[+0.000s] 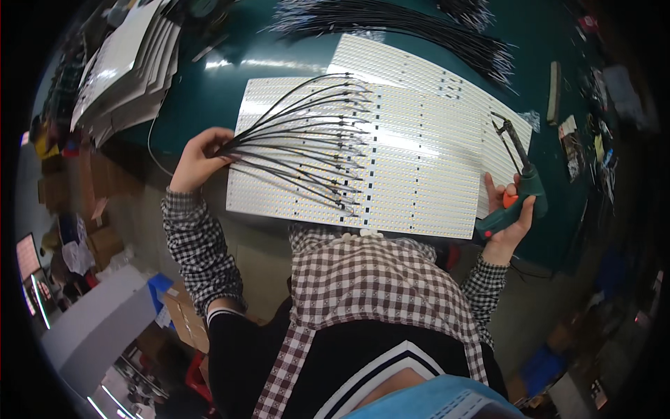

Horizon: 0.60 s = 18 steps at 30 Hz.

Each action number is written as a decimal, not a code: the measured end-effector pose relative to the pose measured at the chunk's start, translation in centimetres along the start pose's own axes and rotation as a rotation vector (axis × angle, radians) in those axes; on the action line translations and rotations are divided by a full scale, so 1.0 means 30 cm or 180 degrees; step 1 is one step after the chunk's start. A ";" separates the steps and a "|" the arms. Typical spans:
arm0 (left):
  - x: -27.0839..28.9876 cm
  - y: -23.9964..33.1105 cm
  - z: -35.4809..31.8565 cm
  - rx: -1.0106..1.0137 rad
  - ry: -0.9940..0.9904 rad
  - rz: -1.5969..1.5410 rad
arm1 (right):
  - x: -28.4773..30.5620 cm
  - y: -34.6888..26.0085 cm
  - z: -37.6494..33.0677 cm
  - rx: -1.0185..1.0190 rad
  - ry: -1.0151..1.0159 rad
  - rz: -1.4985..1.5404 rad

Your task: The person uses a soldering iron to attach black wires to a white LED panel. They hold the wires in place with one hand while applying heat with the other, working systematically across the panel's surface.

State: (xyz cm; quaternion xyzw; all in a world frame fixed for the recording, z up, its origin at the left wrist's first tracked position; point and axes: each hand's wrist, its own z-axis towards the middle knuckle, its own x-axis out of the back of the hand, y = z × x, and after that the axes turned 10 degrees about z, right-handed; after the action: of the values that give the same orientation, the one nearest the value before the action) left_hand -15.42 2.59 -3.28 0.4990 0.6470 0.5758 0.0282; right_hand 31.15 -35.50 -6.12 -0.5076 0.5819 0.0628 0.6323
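Note:
My left hand (197, 164) is closed around the gathered end of a bundle of black wires (283, 130). From there the wires fan out to the right, their far ends at a row of dark marks on a white LED panel (440, 160); whether each end is fixed to it I cannot tell. To the right of the panel my right hand (515, 225) grips a green soldering gun (532, 185) with an orange trigger. Its thin metal tip points up and slightly left, apart from the wires.
Beneath and behind the front panel lies a second white LED panel (391, 61). A large bunch of black wires (412, 22) rests on the green table (230, 42) at the back. Stacked white panels (125, 73) stand at the left. A narrow bar (554, 91) lies at the right.

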 end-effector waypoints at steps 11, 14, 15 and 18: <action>-0.205 0.059 -0.271 0.0534 0.3005 0.1785 | -0.040 0.061 -0.004 -0.0158 -0.0139 -0.0299; -0.342 0.016 -0.375 0.1627 0.2989 -0.0250 | -0.027 0.078 0.018 -0.0255 -0.0207 -0.0197; -0.364 0.034 -0.389 0.1918 0.2758 -0.1141 | -0.021 0.091 0.015 -0.0283 -0.0205 -0.0142; -0.411 -0.027 -0.420 0.1334 0.2333 -0.3267 | 0.002 0.100 0.028 -0.0404 -0.0345 0.0026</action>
State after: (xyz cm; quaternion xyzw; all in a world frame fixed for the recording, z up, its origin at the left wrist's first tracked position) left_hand -17.44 -14.67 -6.33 -0.1056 0.8686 0.4837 -0.0206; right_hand 29.72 -33.51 -8.03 -0.5402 0.5437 0.1295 0.6292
